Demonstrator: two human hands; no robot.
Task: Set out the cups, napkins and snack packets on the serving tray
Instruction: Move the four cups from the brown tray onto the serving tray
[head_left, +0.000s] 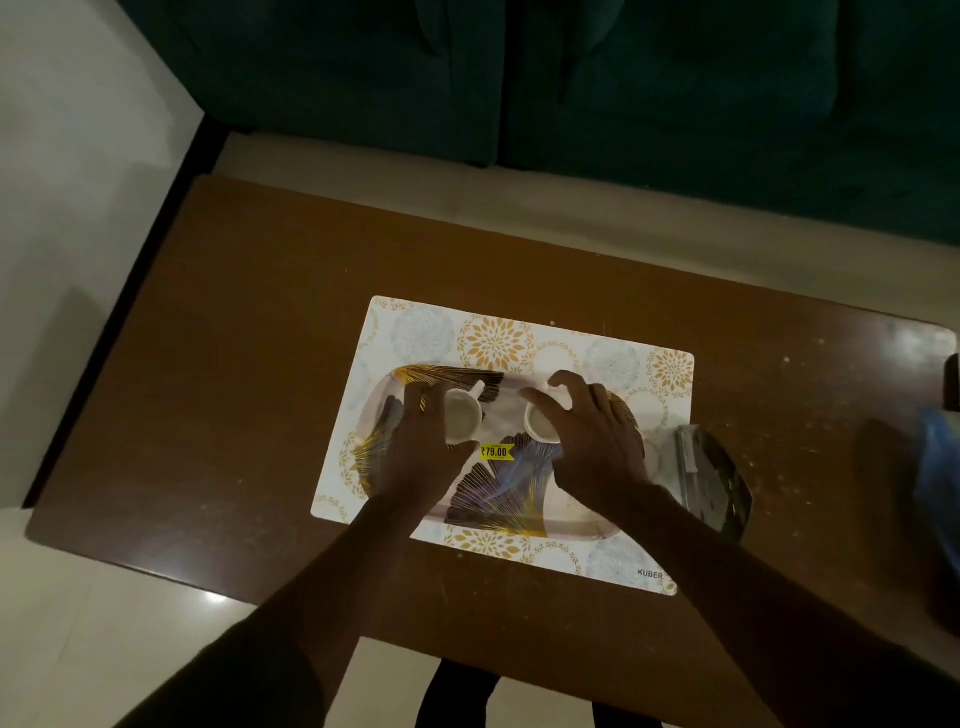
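On the brown wooden table (270, 332), a white rectangular placemat with gold and grey flower medallions (498, 332) lies under the oval serving tray with its dark and gold fan-leaf print (498, 493), and everything below is placed against that tray. At the tray's left half, your left hand (415, 452) rests palm-down, its fingers curled around the left side of a white handled cup with pale liquid (464, 415); the cup stands upright on the tray, handle pointing away from you. Near the tray's middle, a yellow price sticker reading 79.00 (496, 452) sits between your two hands. On the tray's right half stands a second white cup with pale liquid (540, 423), and your right hand (597, 447) covers its right side with fingers spread and bent around it; whether they grip it firmly you cannot tell from this angle. Just beyond the tray's right end, off the tray, a silvery snack packet with dark printing (711, 478) lies flat on the table, overlapping the placemat's edge.
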